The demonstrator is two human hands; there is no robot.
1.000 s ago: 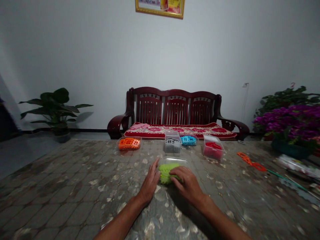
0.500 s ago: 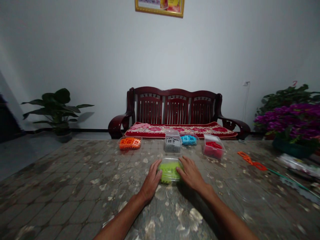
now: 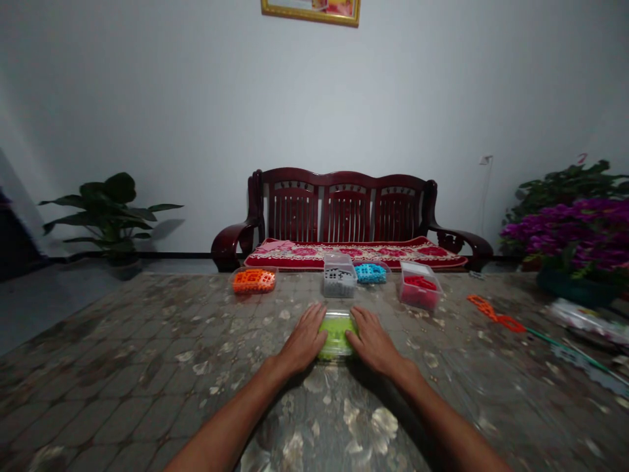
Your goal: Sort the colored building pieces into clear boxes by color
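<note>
Between my hands on the table stands a clear plastic box [image 3: 337, 334] full of lime-green pieces, with a transparent lid over it. My left hand [image 3: 305, 335] grips its left side, the thumb on the lid near the front left. Opposite it, my right hand [image 3: 372, 339] holds the right side, with its thumb likewise on top. Behind are a box of grey pieces [image 3: 339, 278], a box of blue pieces [image 3: 371, 273] and, to the right, a box of red pieces [image 3: 419, 290]. A box of orange pieces [image 3: 254, 280] sits further left.
The table [image 3: 147, 367] has a patterned cover. At right lie joined orange pieces [image 3: 496, 314] on a green stick, clear plastic lids [image 3: 491, 377] and a pot of purple flowers [image 3: 580, 236]. A wooden bench [image 3: 344, 210] stands beyond the table.
My left hand has moved right and further over the green box's left edge, its thumb now on the lid. My right hand has barely moved.
</note>
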